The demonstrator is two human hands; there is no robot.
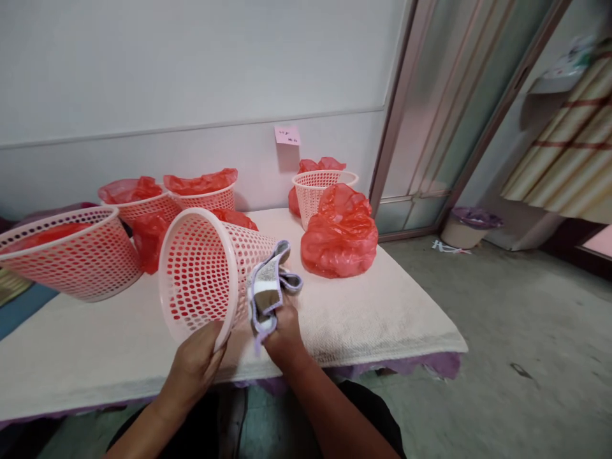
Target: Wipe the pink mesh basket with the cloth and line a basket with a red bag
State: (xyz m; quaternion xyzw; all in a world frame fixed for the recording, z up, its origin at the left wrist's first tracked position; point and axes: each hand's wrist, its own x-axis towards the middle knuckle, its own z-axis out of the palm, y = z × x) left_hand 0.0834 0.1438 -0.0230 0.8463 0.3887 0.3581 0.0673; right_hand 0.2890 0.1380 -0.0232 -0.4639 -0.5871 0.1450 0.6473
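Observation:
A pink perforated plastic basket (233, 255) is tipped on its side above the white-covered table (344, 312), its mouth turned toward the left. My left hand (196, 357) grips the lower rim, fingers closed over the edge. In my right hand (285, 331) is a bunched grey, brown and white cloth (266, 290) with a lilac stitched edge. The cloth lies against the basket's outer side near its base. Part of my right fingers is hidden behind the cloth.
Beyond the basket stand several pink baskets (134, 271) with red plastic bags in them. Right of centre sits a puffed red plastic bag (339, 239) before another basket (310, 197). A pink note (287, 135) hangs on the wall. A bin (466, 233) stands on the floor.

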